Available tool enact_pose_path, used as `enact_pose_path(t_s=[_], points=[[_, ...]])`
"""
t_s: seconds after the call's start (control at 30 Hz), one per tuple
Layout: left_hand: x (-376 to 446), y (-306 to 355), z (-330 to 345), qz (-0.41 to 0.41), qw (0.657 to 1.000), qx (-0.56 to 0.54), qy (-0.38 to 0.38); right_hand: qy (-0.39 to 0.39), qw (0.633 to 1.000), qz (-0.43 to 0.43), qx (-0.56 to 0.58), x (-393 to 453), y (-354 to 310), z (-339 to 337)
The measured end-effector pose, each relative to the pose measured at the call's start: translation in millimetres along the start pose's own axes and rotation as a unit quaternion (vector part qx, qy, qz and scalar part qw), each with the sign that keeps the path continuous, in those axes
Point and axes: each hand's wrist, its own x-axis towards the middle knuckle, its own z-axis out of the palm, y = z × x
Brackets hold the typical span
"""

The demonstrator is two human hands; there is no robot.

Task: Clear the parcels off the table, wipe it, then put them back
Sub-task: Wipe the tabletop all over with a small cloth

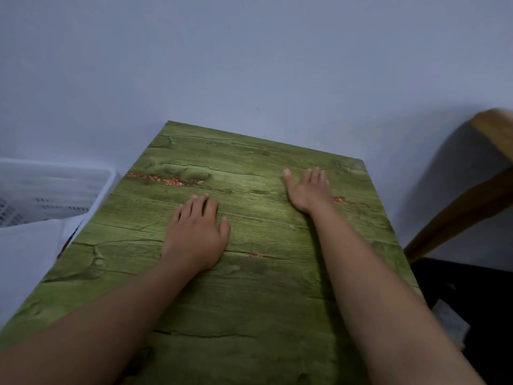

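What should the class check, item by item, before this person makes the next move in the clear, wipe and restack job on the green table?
1. No parcels showing on the green table: ok.
2. Left hand free, lying flat on the top: ok.
3. Right hand free, fingers straight on the top: ok.
4. Wiping cloth within view: not ok, none is visible.
5. Table already wiped: cannot tell; the surface shows printed wood grain and red patches, no clear dirt.
6. Parcels located for putting back: cannot tell; a white slatted basket stands left of the table, its contents blurred.
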Motion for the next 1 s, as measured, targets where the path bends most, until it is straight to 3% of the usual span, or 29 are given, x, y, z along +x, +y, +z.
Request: enact_pose_path(t_s=[0.1,0.17,0.27,0.33,0.4,0.53,0.63,0.83,1.0], points=[[1,0,0,0.0,1.0,-0.001,-0.002,-0.012,0.987,-0.151,-0.047,-21,3,7],[1,1,2,-0.003,1.0,-0.001,-0.003,-0.025,0.979,-0.2,-0.043,-23,23,-2],[1,1,1,-0.003,1.0,-0.003,-0.003,-0.014,0.991,-0.129,-0.028,-5,42,-13],[2,1,1,-0.004,1.0,-0.005,-0.006,0.014,1.0,-0.021,-0.01,9,27,-12],[1,0,0,-0.003,1.0,-0.005,-0.012,0.008,0.999,0.032,0.014,13,-4,-9],[0,0,-1,-0.003,1.0,-0.004,-0.012,-0.012,0.991,-0.13,-0.026,-6,-50,8],[1,1,0,0.001,1.0,-0.003,-0.012,-0.031,0.975,-0.218,-0.037,-14,-31,7],[0,-1,2,0.001,1.0,-0.005,-0.016,0.0,0.999,-0.046,-0.012,16,-28,-2],[1,-1,3,0.002,1.0,-0.008,-0.004,-0.023,0.989,-0.142,0.017,9,-67,5]])
